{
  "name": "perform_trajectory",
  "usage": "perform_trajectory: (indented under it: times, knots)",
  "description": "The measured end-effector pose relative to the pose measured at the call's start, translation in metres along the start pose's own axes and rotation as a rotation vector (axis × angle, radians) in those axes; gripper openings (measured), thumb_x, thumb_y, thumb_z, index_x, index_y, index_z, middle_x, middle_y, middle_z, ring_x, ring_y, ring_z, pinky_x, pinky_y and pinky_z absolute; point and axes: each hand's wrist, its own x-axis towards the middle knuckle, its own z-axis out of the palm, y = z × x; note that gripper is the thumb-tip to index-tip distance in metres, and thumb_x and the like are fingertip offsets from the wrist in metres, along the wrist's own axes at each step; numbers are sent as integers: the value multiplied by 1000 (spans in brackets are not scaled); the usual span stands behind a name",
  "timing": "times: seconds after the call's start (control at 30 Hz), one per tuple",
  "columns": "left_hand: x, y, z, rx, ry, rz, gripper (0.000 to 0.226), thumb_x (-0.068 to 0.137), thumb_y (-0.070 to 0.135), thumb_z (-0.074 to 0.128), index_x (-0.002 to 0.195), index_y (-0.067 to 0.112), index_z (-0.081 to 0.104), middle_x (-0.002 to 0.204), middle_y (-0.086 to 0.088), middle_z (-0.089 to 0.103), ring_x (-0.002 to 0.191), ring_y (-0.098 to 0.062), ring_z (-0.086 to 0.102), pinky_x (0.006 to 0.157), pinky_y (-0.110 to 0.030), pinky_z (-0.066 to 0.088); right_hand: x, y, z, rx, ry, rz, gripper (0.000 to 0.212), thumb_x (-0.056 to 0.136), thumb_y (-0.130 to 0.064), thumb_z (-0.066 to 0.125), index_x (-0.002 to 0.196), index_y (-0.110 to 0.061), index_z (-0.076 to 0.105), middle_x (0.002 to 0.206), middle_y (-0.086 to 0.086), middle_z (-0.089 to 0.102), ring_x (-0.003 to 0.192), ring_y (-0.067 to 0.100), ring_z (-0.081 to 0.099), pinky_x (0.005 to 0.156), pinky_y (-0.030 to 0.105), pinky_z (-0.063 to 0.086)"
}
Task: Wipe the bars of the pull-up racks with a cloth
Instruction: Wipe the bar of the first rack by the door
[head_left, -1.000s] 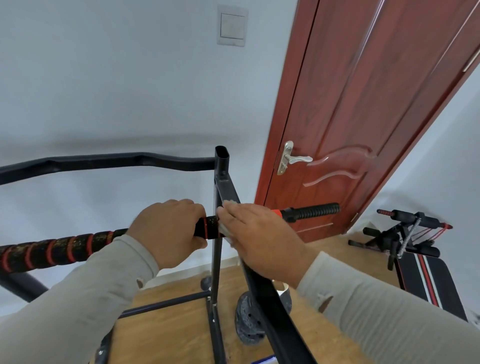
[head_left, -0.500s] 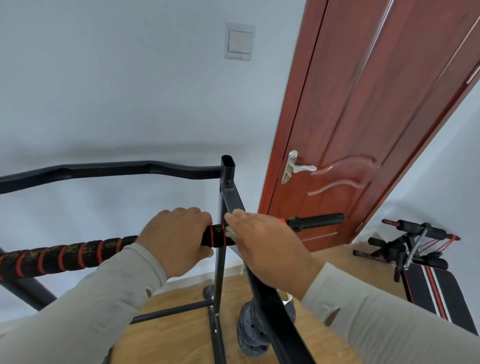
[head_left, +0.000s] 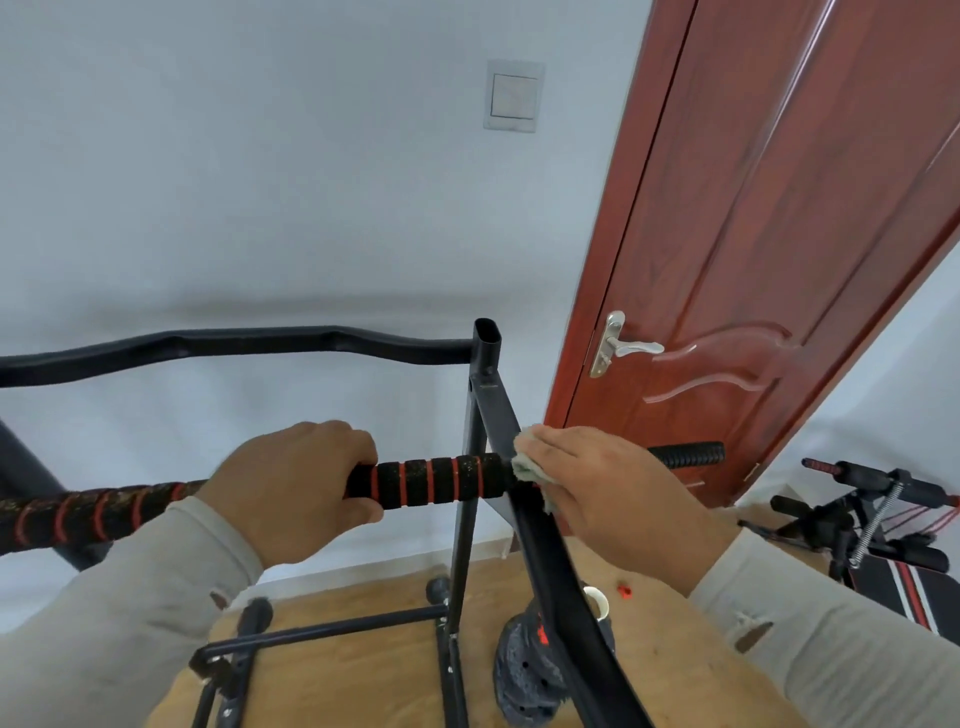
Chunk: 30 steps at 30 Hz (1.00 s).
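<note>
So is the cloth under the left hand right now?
No, the cloth sits under the right hand at the frame joint, while the left hand grips the padded bar bare.

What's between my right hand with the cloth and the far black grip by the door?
Nothing visible. The right hand holds the cloth at the frame joint; the black grip sticks out bare just beyond it, before the door.
</note>
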Motion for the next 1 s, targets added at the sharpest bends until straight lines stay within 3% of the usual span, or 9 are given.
perform_trajectory:
  times: [0.07,0.17,0.4,0.47,0.53,0.63,0.8,0.9,1.0]
  knots:
    - [1,-1,3,-19,6,-4,21,90,60,59,100,42,53,89,16,54,81,-6,56,71,-21,45,1,5,-7,-66,-15,106,28,103,-38,40,120,-29,61,103,-9,71,92,18,68,81,37,57]
    - [2,-2,5,-24,5,6,21,90,58,60,99,43,50,90,17,53,84,-7,56,70,-21,42,13,-13,-12,-22,32,262,38,106,-50,23,91,-32,53,73,-9,62,68,13,59,67,36,54]
    - [2,-4,9,-21,39,22,20,90,58,60,97,42,52,88,16,54,81,-6,55,75,-24,49,55,-94,18,102,113,87,3,100,-26,56,98,-25,59,87,-4,63,74,19,65,71,39,59]
    - [2,-6,11,-26,56,26,20,89,59,60,98,42,54,87,16,55,81,-6,56,76,-26,51,55,-101,31,50,120,-5,30,100,-30,58,126,-16,62,121,9,69,105,29,68,94,46,57]
    - [3,-8,13,-38,65,26,22,89,61,60,99,42,56,87,16,56,80,-5,56,76,-27,52,50,-96,31,31,49,-71,53,103,-40,51,148,-11,48,149,14,54,131,30,56,112,46,43]
    - [2,-9,14,-62,61,17,24,88,63,59,102,43,56,89,18,55,82,-4,55,75,-27,52,45,-79,17,143,-60,-78,60,107,-49,35,156,-13,36,162,11,38,147,25,38,122,42,30]
    - [-4,-8,16,-55,89,29,30,90,63,56,112,42,55,94,18,53,87,-5,53,75,-23,48,56,-77,8,256,-69,-18,36,106,-39,41,130,-20,61,138,3,62,120,23,61,102,45,51]
    - [-11,-13,17,-15,112,52,39,93,61,52,126,41,51,102,19,55,92,-5,53,82,-23,49,58,-76,10,199,-54,-7,40,105,-43,44,138,-23,55,148,3,53,123,23,57,105,43,48]
    - [-20,-28,12,28,99,39,36,95,57,51,127,42,50,104,20,56,93,-4,55,80,-20,46,55,-80,12,121,-42,-13,50,105,-46,41,147,-19,41,134,0,59,110,21,60,97,42,51]
